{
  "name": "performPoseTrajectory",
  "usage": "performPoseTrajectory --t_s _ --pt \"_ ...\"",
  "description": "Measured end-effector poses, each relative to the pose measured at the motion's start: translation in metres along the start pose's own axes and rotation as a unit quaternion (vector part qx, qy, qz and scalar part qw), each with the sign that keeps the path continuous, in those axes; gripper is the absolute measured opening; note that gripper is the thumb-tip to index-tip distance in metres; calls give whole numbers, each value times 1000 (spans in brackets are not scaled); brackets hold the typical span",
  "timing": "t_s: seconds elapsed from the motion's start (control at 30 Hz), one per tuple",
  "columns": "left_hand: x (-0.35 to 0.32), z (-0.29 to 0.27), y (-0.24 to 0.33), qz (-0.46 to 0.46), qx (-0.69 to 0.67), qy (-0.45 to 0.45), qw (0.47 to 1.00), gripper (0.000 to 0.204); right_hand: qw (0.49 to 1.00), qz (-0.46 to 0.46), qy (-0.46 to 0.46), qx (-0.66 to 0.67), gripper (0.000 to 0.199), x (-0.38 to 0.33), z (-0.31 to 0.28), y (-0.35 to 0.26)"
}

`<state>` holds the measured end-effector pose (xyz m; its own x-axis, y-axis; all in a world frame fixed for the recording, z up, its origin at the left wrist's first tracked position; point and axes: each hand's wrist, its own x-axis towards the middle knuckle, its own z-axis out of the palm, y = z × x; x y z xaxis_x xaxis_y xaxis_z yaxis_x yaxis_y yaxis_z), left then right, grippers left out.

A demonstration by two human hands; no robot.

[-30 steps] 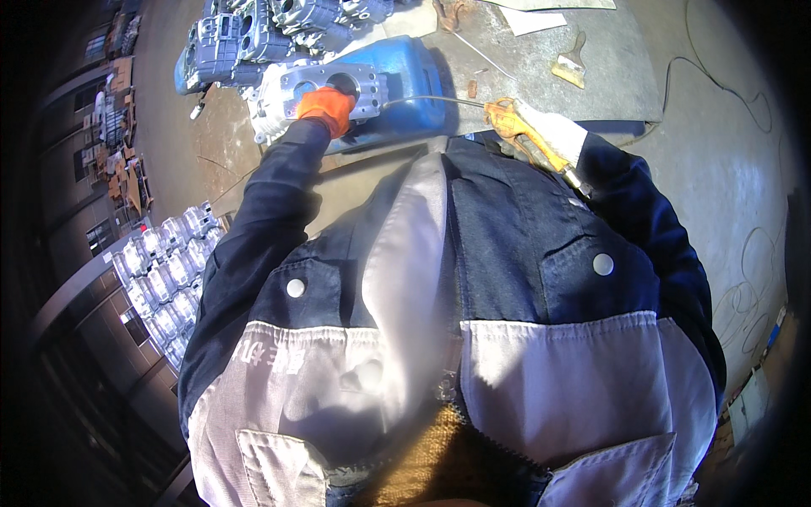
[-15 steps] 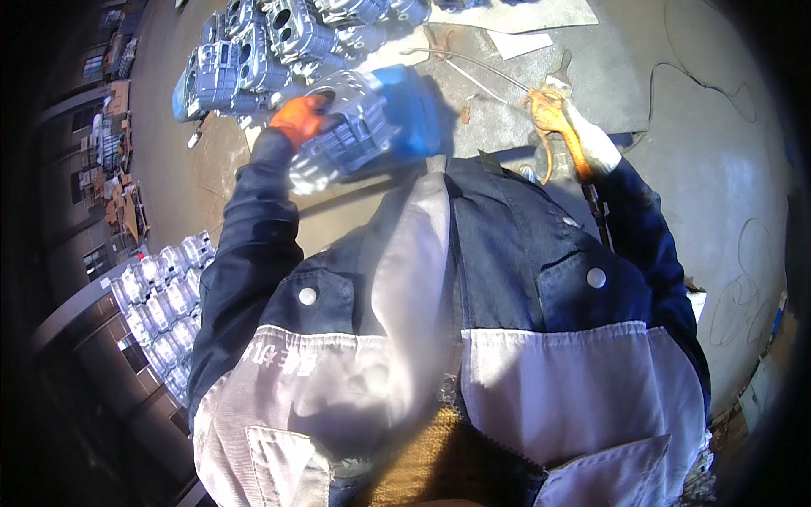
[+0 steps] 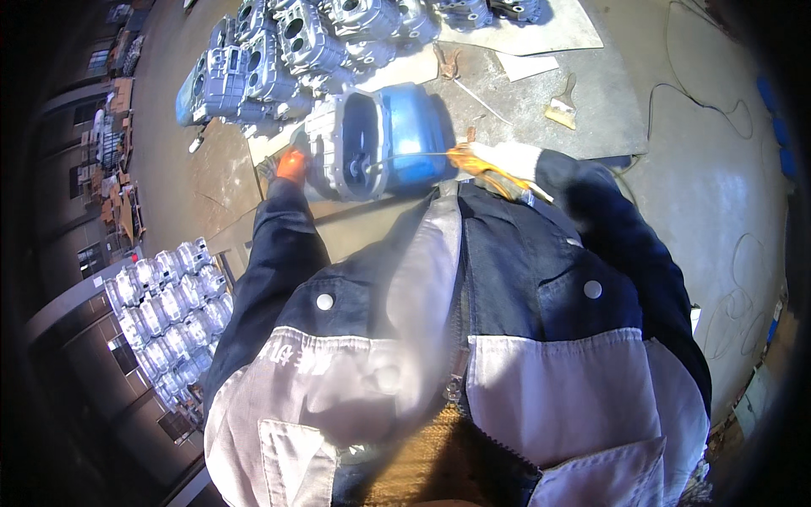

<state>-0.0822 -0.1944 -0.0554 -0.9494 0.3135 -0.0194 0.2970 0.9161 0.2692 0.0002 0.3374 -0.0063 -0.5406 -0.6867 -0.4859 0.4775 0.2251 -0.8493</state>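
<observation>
1. Change: half a second ago the metal housing (image 3: 331, 144) was tilted and blurred; now its long opening faces up and right.
2. Change: the air gun (image 3: 500, 179) pointed away from the housing; now its thin nozzle (image 3: 414, 155) reaches the opening. Can't tell if the tip is inside or just over it.
3. Two gloved hands: left hand (image 3: 291, 166) at the housing's left end, fingers mostly hidden, can't tell how closed; right hand (image 3: 498, 155) gripping the air gun.
4. One housing being worked on, beside one blue container (image 3: 414, 127) on the table (image 3: 608, 127).
5. One brush (image 3: 561, 110), one rod (image 3: 481, 100). Castings (image 3: 304, 38) behind: several, overlapping, no exact count.
</observation>
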Motion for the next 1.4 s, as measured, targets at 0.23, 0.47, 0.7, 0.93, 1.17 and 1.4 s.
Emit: performPoseTrajectory --t_s 0.23,0.47,0.7,0.93,1.17,1.4 --pt "-28 -6 126 -109 -41 -4 993 86 984 37 37 -171 79 72 18 -29" --pt "-22 16 176 -340 28 -42 939 89 960 41 234 -151 65 30 -13 -6" --pt "-15 30 188 -325 84 10 942 82 975 79 140 -155 69 -35 -26 31" --pt "-16 16 171 -265 -108 75 955 39 957 63 112 -261 69 -67 -20 23" --pt "-27 25 136 -208 -97 115 966 35 894 -30 225 -386 62 -5 -13 2" --pt "-31 31 116 -226 -73 101 966 36 962 86 78 -247 50 -46 -32 9"
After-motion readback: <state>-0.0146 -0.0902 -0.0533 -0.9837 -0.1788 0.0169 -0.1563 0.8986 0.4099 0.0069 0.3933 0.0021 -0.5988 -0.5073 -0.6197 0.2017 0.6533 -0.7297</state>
